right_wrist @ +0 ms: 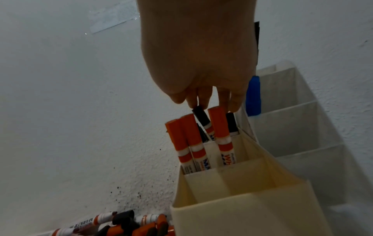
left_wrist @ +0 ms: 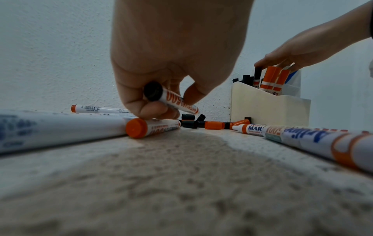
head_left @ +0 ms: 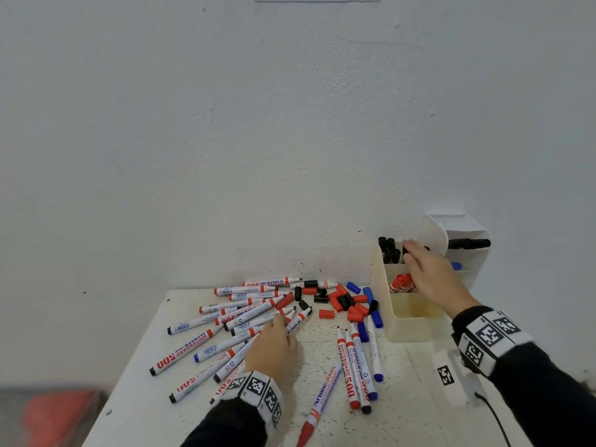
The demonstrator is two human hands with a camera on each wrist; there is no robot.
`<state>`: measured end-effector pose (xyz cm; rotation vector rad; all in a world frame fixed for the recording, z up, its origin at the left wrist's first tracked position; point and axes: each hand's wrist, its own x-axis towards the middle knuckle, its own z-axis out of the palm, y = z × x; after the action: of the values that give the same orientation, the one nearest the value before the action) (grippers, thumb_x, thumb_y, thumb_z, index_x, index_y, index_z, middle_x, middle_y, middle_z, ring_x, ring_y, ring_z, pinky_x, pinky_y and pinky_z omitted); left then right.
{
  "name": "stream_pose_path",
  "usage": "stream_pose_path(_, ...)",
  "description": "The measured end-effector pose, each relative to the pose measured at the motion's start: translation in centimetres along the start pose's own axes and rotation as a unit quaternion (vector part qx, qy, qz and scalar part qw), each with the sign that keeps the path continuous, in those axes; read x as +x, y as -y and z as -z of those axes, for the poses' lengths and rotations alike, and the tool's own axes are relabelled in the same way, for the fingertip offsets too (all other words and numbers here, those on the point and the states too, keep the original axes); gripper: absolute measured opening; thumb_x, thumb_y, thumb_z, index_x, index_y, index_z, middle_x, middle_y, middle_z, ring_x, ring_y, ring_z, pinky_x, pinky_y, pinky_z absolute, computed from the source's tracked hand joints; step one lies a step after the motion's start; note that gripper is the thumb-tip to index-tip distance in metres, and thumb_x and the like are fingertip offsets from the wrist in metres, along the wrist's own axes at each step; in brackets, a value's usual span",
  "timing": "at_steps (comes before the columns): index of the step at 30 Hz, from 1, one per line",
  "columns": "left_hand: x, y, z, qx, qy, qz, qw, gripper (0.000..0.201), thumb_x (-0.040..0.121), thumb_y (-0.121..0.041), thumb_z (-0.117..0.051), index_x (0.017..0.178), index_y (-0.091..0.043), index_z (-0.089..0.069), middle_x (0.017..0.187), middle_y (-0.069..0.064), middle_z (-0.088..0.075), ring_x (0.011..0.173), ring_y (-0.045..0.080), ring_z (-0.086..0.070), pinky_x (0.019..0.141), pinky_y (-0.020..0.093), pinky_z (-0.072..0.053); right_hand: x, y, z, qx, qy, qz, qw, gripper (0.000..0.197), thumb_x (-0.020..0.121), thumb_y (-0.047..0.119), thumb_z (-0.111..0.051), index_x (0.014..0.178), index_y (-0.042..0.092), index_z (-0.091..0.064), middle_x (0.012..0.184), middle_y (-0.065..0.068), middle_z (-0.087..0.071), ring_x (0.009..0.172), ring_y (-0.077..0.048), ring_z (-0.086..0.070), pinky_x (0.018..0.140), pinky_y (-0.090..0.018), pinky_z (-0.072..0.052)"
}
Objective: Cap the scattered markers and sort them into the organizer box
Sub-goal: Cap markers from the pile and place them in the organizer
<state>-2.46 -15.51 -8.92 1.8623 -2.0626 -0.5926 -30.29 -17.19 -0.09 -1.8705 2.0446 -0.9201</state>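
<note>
Many uncapped whiteboard markers (head_left: 225, 317) lie in a pile on the white table, with loose red, black and blue caps (head_left: 342, 301) behind them. My left hand (head_left: 280, 322) rests on the pile. In the left wrist view it (left_wrist: 173, 103) pinches a black-ended marker (left_wrist: 161, 95) between thumb and fingers, just above the table. My right hand (head_left: 407, 251) reaches over the cream organizer box (head_left: 406, 324). Its fingertips (right_wrist: 193, 103) hold the top of a black-capped marker (right_wrist: 200, 116) that stands tilted in the back compartment among other black markers (head_left: 388, 246). Red-capped markers (right_wrist: 187, 135) fill the middle compartment.
A second white organizer (head_left: 464, 227) stands against the wall to the right, holding black markers and a blue one (right_wrist: 253, 95). A few markers (head_left: 354, 359) lie by the box's front. A tag card (head_left: 445, 375) and a black cable (head_left: 493, 414) lie at the table's right.
</note>
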Motion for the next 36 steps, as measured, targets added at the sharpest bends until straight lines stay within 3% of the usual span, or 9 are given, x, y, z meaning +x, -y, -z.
stream_pose_path(8,0.0,-0.1,0.1,-0.001,-0.003,0.0,1.0,0.033,0.098,-0.027,-0.035,0.129,-0.016,-0.037,0.118,0.002,-0.054,0.095,0.013,-0.058,0.08,0.027,-0.052,0.4,-0.4,-0.5,-0.062,0.113,-0.077,0.989,0.053,0.1,0.038,-0.025,0.148,0.018,-0.016,0.157,0.001,-0.01,0.143,-0.034,-0.009,0.117,-0.046,-0.011)
stream_pose_path(11,-0.2,-0.1,0.2,-0.003,-0.004,-0.004,1.0,0.032,0.098,-0.026,-0.035,0.128,-0.017,-0.037,0.114,0.002,-0.055,0.09,0.013,-0.059,0.077,0.027,-0.053,-0.2,0.4,-0.6,-0.041,0.016,-0.034,0.998,0.044,0.1,0.03,-0.033,0.14,0.012,-0.037,0.153,-0.004,-0.024,0.139,-0.036,-0.019,0.113,-0.045,-0.017)
stream_pose_path(14,-0.3,0.1,0.5,0.001,-0.014,-0.006,1.0,0.03,0.098,-0.027,-0.033,0.126,-0.018,-0.038,0.111,0.0,-0.056,0.086,0.012,-0.058,0.073,0.025,-0.052,-1.8,3.6,-0.7,-0.016,-0.141,0.099,0.985,0.022,0.094,0.015,-0.048,0.109,0.009,-0.062,0.112,-0.004,-0.057,0.109,-0.023,-0.049,0.089,-0.02,-0.037)
stream_pose_path(15,-0.3,0.1,0.6,0.005,-0.017,-0.005,1.0,0.03,0.098,-0.028,-0.033,0.126,-0.018,-0.039,0.11,-0.001,-0.056,0.085,0.011,-0.058,0.071,0.024,-0.051,-2.6,5.0,-0.6,-0.02,-0.125,0.139,0.982,0.017,0.093,0.015,-0.05,0.103,0.011,-0.064,0.099,0.002,-0.056,0.098,-0.016,-0.052,0.082,-0.013,-0.037)
stream_pose_path(17,-0.3,0.3,0.8,0.012,-0.026,-0.004,1.0,0.031,0.099,-0.03,-0.032,0.126,-0.018,-0.039,0.108,-0.002,-0.056,0.082,0.01,-0.058,0.067,0.022,-0.05,-4.3,7.2,-1.3,-0.054,0.042,0.185,0.98,0.017,0.093,0.022,-0.05,0.103,0.019,-0.064,0.097,0.01,-0.054,0.092,-0.004,-0.05,0.085,-0.016,-0.043)
stream_pose_path(19,-0.5,0.4,0.9,0.02,-0.03,0.0,0.999,0.031,0.099,-0.031,-0.031,0.126,-0.018,-0.038,0.109,-0.002,-0.056,0.081,0.01,-0.057,0.063,0.021,-0.048,-5.7,8.0,-3.0,-0.121,0.243,0.205,0.94,0.02,0.091,0.028,-0.054,0.109,0.027,-0.063,0.111,0.012,-0.056,0.103,-0.002,-0.044,0.097,-0.024,-0.038)
stream_pose_path(22,-0.7,0.6,1.0,0.018,-0.04,0.002,0.999,0.03,0.098,-0.031,-0.03,0.125,-0.019,-0.039,0.112,-0.002,-0.055,0.081,0.01,-0.057,0.063,0.022,-0.048,-7.4,7.7,-6.1,-0.169,0.398,0.221,0.874,0.032,0.085,0.031,-0.062,0.117,0.033,-0.059,0.125,0.009,-0.052,0.113,-0.011,-0.037,0.098,-0.033,-0.033)
stream_pose_path(32,-1.2,0.7,1.3,0.024,-0.051,-0.001,0.998,0.033,0.1,-0.034,-0.026,0.126,-0.018,-0.041,0.115,-0.001,-0.054,0.088,0.011,-0.056,0.067,0.023,-0.041,-8.0,6.3,-9.4,-0.218,0.411,0.267,0.844,0.026,0.087,0.032,-0.06,0.113,0.03,-0.062,0.121,0.006,-0.055,0.11,-0.017,-0.037,0.089,-0.035,-0.023)
stream_pose_path(36,-1.1,0.9,1.5,0.015,-0.053,0.0,0.998,0.034,0.1,-0.034,-0.026,0.128,-0.019,-0.04,0.117,-0.002,-0.054,0.085,0.008,-0.051,0.066,0.022,-0.041,-7.7,6.2,-9.8,-0.231,0.327,0.261,0.878,0.023,0.092,0.029,-0.052,0.114,0.026,-0.06,0.121,0.006,-0.055,0.113,-0.017,-0.037,0.097,-0.039,-0.021)
